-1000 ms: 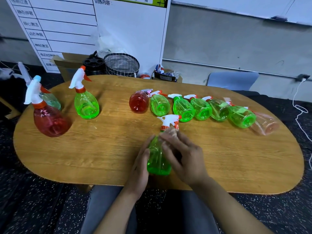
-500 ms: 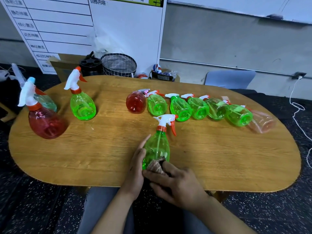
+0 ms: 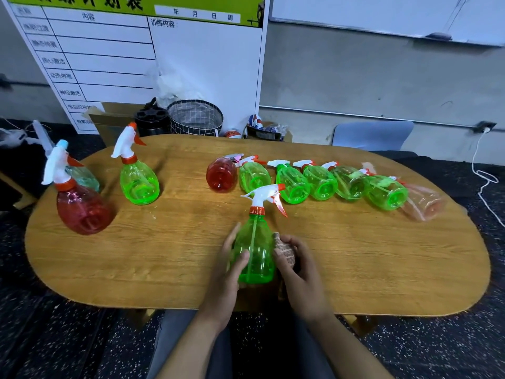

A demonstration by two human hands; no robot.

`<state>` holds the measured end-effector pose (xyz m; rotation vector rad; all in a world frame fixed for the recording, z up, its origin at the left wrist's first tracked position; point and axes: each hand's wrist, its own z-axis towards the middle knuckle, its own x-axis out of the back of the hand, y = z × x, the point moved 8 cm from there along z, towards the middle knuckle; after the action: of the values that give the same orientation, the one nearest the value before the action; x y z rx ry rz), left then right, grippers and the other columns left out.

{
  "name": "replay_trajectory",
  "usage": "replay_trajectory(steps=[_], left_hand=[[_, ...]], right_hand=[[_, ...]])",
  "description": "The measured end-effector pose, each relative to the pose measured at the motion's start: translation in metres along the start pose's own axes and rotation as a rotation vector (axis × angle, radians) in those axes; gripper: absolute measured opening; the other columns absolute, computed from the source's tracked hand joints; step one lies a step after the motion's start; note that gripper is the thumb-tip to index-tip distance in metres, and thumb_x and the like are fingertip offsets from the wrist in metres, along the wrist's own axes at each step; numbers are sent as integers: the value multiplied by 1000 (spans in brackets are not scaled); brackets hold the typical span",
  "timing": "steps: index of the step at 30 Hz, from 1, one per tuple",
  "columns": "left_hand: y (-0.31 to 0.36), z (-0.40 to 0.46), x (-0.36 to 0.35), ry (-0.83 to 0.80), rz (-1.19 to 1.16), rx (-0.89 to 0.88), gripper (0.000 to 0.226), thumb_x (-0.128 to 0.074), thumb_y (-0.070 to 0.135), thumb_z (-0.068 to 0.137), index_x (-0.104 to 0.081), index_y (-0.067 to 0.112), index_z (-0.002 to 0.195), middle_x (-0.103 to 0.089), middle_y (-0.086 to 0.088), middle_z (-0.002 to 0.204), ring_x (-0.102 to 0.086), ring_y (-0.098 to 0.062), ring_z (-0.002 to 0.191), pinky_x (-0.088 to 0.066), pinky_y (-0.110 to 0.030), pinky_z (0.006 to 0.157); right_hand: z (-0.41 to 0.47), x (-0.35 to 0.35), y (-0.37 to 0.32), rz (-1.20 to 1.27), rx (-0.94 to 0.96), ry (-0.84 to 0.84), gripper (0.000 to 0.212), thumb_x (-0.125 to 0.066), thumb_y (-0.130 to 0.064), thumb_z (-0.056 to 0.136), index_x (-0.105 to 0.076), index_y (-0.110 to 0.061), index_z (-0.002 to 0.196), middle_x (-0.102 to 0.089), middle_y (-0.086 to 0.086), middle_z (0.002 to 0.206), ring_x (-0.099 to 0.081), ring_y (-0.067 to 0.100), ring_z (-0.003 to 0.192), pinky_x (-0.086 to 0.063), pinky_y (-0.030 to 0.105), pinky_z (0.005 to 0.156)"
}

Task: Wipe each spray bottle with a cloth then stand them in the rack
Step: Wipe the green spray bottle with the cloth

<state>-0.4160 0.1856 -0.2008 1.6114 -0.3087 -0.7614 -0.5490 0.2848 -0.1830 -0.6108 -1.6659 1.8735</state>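
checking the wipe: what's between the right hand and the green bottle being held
In the head view, a small bunched cloth sits between the right hand and the green bottle, pressed to its side.

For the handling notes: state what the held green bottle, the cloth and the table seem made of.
Green bottle: clear tinted plastic, glossy; fingers show through.
Cloth: likely woven or knitted fabric, matte, speckled.
Table: wood or wood-look laminate, grain visible.

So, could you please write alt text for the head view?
A left hand holds a green spray bottle on a wooden table while the right hand presses a cloth against its side. Seven bottles lie in a row behind; three stand at left.
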Motion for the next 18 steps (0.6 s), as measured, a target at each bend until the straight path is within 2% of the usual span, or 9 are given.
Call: replay_trajectory(steps=[2, 4, 7, 9, 11, 12, 15, 16, 18], left_hand=[[-3, 0, 0, -7, -46, 11, 58, -55, 45, 99, -46, 47, 156, -59, 5, 154, -63, -27, 135, -63, -48, 82], [-4, 0, 2, 2, -53, 10, 55, -50, 45, 100, -48, 49, 155, -57, 5, 156, -63, -27, 135, -62, -47, 81], [-4, 1, 1, -7, -46, 28, 54, -49, 45, 101, -48, 49, 154, -59, 2, 154, -65, -28, 133, -61, -54, 89], [-5, 1, 1, -4, -25, 25, 53, -50, 44, 102, -49, 46, 155, -57, 1, 157, -61, -31, 138, -55, -64, 102], [-6, 1, 2, -13, 9, 0, 53, -50, 43, 103, -48, 44, 156, -54, 3, 160, -56, -33, 143, -47, -70, 110], [-5, 1, 2, -12, 18, -10, 53, -49, 43, 103, -48, 43, 156, -54, 5, 160, -55, -30, 144, -49, -66, 110], [-4, 0, 0, -16, 16, -17, 52, -46, 40, 103, -48, 40, 155, -57, 15, 155, -58, -11, 141, -56, -34, 104], [-6, 0, 0, -20, 17, -6, 49, -46, 38, 105, -49, 41, 154, -58, 14, 155, -57, -10, 141, -55, -32, 105], [-8, 1, 1, -10, 37, 3, 45, -46, 36, 108, -51, 43, 152, -56, 9, 157, -58, -13, 141, -54, -37, 109]], right_hand=[[2, 2, 2, -70, -7, 7, 30, -68, -35, 95, -66, -32, 125, -73, -8, 115, -70, 13, 102, -57, 42, 90], [1, 1, -14, -210, 116, -6, 30, -67, -37, 96, -64, -33, 126, -72, -14, 117, -69, 11, 105, -57, 40, 93], [3, -13, -47, -408, 310, -76, 35, -65, -41, 99, -62, -34, 134, -68, -15, 126, -68, 11, 112, -57, 39, 91], [13, -23, -62, -637, 384, -62, 37, -55, -52, 102, -58, -42, 137, -64, -17, 124, -67, 6, 104, -58, 35, 83], [23, -33, -65, -851, 364, -38, 44, -40, -61, 104, -55, -46, 143, -62, -10, 118, -67, 9, 93, -59, 36, 76], [26, -37, -63, -915, 344, -38, 48, -34, -63, 104, -53, -46, 146, -62, -7, 116, -68, 12, 91, -59, 37, 75], [15, -44, -55, -953, 371, -67, 52, -32, -64, 103, -53, -47, 146, -64, 0, 118, -70, 20, 89, -60, 40, 70], [7, -44, -53, -923, 413, -88, 49, -36, -62, 103, -54, -46, 145, -64, 0, 118, -71, 21, 87, -61, 40, 67], [-12, -41, -49, -870, 524, -141, 41, -46, -54, 104, -56, -44, 143, -63, -1, 115, -70, 18, 82, -60, 36, 62]])
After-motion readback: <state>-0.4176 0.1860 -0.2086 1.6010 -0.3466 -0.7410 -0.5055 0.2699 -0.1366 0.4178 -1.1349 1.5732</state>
